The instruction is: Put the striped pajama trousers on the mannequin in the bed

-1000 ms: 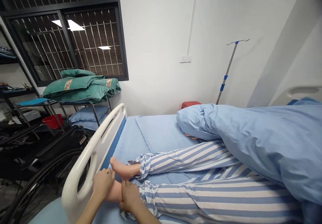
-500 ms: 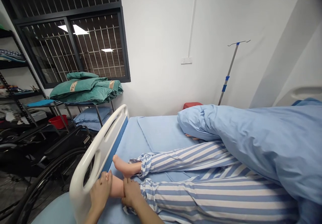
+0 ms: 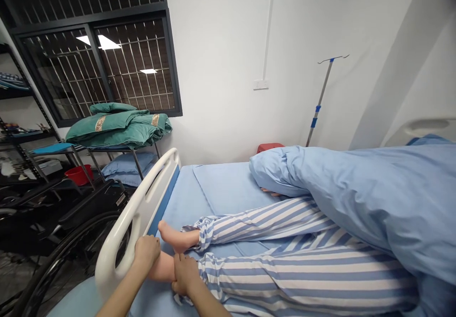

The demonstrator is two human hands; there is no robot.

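Observation:
A person or a lifelike manikin, I cannot tell which, lies in striped pajama trousers [image 3: 285, 274] on the bed. My left hand [image 3: 147, 251] is curled round the toe end of the nearer foot [image 3: 163, 268], hiding its toes. Around the ankle of that same foot, just below the trouser cuff, my right hand [image 3: 185, 274] is closed. The farther bare foot [image 3: 176, 237] rests on the light blue sheet [image 3: 221, 184], just beyond my hands.
A white footboard [image 3: 117, 241] rises left of my left hand, with a wheelchair [image 3: 60, 241] past it. A blue quilt [image 3: 349, 189] covers the upper body. Green folded bedding [image 3: 121, 127] lies on a stand. Behind the bed is an IV pole [image 3: 318, 103].
My left hand has shifted at the toe end, its fingers now curled over rather than pointing up, with its wrist raised. My right hand stays on the ankle. The view has moved slightly.

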